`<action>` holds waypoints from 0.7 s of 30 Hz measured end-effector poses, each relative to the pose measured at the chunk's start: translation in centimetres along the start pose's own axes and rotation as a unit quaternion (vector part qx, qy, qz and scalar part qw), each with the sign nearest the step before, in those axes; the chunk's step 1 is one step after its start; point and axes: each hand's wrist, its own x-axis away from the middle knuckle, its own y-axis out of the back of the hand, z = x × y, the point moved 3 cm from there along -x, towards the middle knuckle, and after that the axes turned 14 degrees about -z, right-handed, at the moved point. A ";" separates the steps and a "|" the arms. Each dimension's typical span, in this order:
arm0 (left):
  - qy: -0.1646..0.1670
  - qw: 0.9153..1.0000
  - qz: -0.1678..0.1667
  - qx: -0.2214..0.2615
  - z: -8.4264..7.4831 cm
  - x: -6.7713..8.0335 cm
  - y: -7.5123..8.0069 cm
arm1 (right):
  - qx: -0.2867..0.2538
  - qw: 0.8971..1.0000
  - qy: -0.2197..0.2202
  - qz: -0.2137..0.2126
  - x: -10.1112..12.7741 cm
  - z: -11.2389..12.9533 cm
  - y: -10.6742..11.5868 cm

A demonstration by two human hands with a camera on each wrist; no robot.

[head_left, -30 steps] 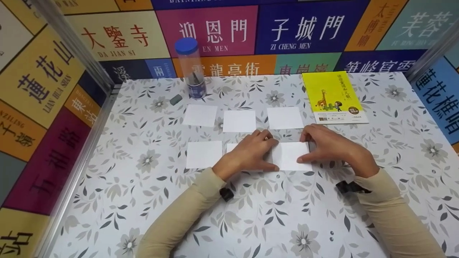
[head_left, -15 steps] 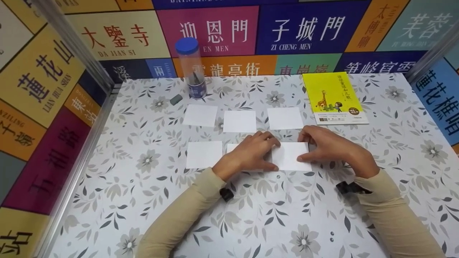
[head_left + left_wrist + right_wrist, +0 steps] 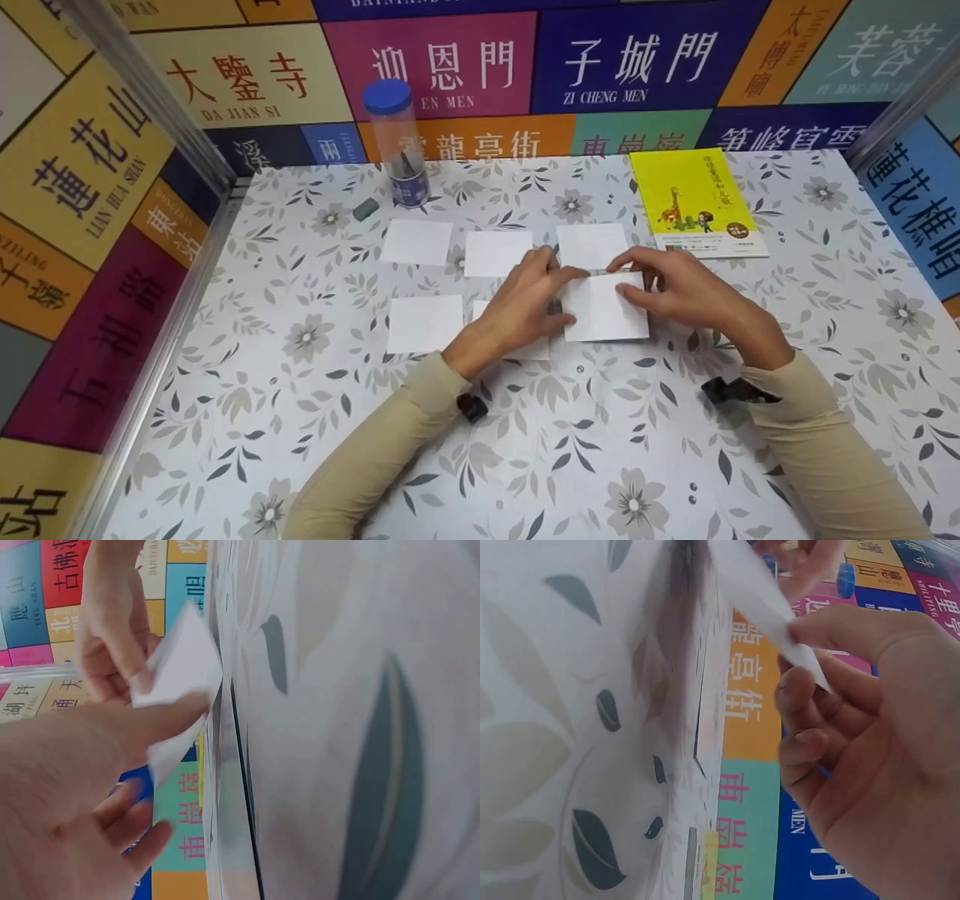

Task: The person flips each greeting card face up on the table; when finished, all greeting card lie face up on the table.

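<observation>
Both hands hold one white paper square [image 3: 606, 311], lifted off the floral table [image 3: 525, 450] near its middle. My left hand [image 3: 561, 300] pinches the square's left edge between thumb and fingers. My right hand [image 3: 621, 279] pinches its upper right part. In the left wrist view the paper [image 3: 180, 667] stands away from the table with my left thumb [image 3: 161, 720] on it and the right hand [image 3: 112, 622] behind. The right wrist view shows the paper [image 3: 769, 604] pinched by my right fingers [image 3: 817, 690]. Another white square [image 3: 481, 309] lies partly hidden under the left hand.
Three white squares lie in a far row [image 3: 417, 241] [image 3: 497, 253] [image 3: 591, 244], and one lies at near left [image 3: 424, 322]. A yellow book [image 3: 694, 199] lies far right. A clear tube with a blue lid [image 3: 396, 142] and a grey eraser [image 3: 366, 208] stand far left. Patterned walls enclose the table.
The square that lay flat under both hands has been lifted and carried a little farther away. Both hands moved with it toward the far row.
</observation>
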 end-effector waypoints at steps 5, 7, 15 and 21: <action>0.043 0.994 -0.058 0.083 0.3 -0.5 0.5 | -0.098 0.995 -0.027 -0.025 -0.1 0.6 0.1; 0.057 0.985 -0.062 0.152 0.3 -0.7 0.5 | -0.154 0.987 -0.041 -0.019 -0.1 0.8 0.1; 0.106 0.949 -0.028 0.295 0.0 -0.7 0.6 | -0.164 0.986 -0.021 -0.018 -0.3 0.6 -0.5; 0.068 0.941 0.016 0.331 -0.5 -0.6 0.6 | -0.098 0.994 -0.004 -0.050 -0.3 0.4 -1.1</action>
